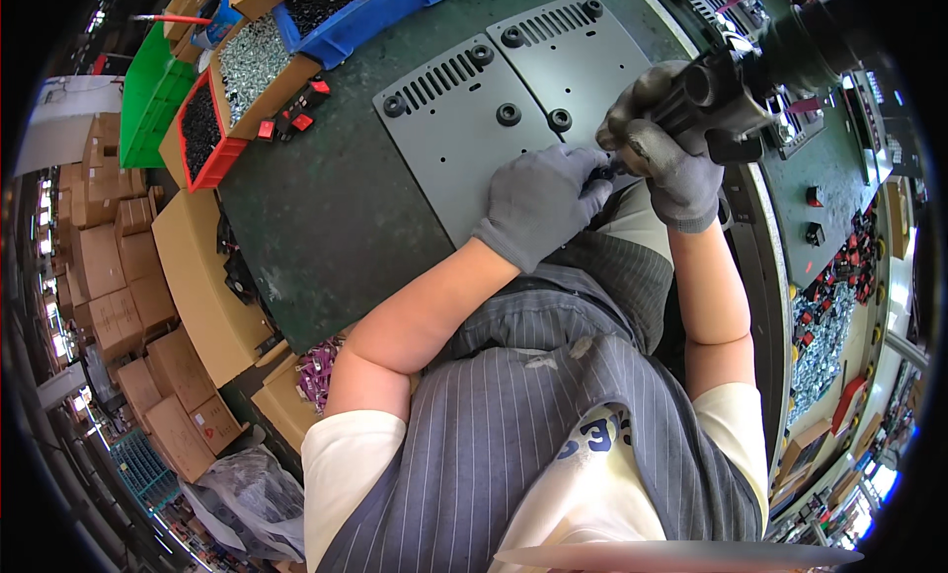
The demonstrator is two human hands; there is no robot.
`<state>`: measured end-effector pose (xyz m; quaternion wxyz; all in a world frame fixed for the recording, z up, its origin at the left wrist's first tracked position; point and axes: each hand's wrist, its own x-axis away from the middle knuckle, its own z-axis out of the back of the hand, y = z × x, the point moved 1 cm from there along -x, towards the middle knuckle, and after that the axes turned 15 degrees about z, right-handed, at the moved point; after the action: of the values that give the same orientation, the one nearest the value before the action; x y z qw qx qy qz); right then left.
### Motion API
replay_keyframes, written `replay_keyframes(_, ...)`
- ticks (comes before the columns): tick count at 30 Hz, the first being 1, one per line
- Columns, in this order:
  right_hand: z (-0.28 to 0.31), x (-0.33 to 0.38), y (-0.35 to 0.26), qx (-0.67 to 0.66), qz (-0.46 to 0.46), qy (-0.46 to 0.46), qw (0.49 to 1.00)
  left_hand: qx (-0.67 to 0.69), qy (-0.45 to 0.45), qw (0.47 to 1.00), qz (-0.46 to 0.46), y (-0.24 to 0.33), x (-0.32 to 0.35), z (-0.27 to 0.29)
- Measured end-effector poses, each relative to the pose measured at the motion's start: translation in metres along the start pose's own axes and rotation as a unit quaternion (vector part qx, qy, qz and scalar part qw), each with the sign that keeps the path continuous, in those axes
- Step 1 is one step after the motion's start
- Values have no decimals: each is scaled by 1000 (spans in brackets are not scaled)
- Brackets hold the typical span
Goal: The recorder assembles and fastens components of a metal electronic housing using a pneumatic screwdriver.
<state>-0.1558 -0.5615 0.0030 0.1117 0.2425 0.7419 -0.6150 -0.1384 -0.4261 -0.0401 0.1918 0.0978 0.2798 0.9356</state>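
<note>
Two dark grey metal panels with slots (459,139) (592,65) lie side by side on the green worktop. Black round rubber feet (509,114) sit at several spots on them. My left hand (543,198), in a grey glove, rests over the near end of the left panel. Its fingers close round a small black round foot (603,172), partly hidden. My right hand (664,149), gloved too, grips a black power screwdriver (716,94). The tool's tip is hidden by my hands, close beside my left fingertips.
Left of the panels stand a red bin (202,134) of black screws, a carton (255,65) of silver screws and a blue bin (346,25) of dark small parts. Small red-and-black parts (296,111) lie beside them. A metal-edged conveyor line (765,237) runs along the right.
</note>
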Motion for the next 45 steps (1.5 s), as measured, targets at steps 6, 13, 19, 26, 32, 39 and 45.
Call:
replay_keyframes(6,12,-2,15,-70,-23,-34,997,5,0,1000,7,0,0,0)
replay_keyframes(13,8,-16,6,-12,-25,-60,998,190,-40,979,63,-13,-10,9)
replay_keyframes(19,14,-8,-9,-109,78,28,991,751,-211,578,238,-66,-6,39)
replay_keyframes(26,-4,-9,-14,-260,155,2,953,704,-221,636,227,-60,9,39)
replay_keyframes(32,-18,-10,-17,-203,157,-10,967,768,-243,541,240,-61,14,43)
replay_keyframes(39,-29,-12,-16,-235,136,-25,962,766,-176,556,270,-69,16,31)
replay_keyframes(45,-40,-15,-13,-278,136,-34,950,800,-268,470,262,-64,20,38)
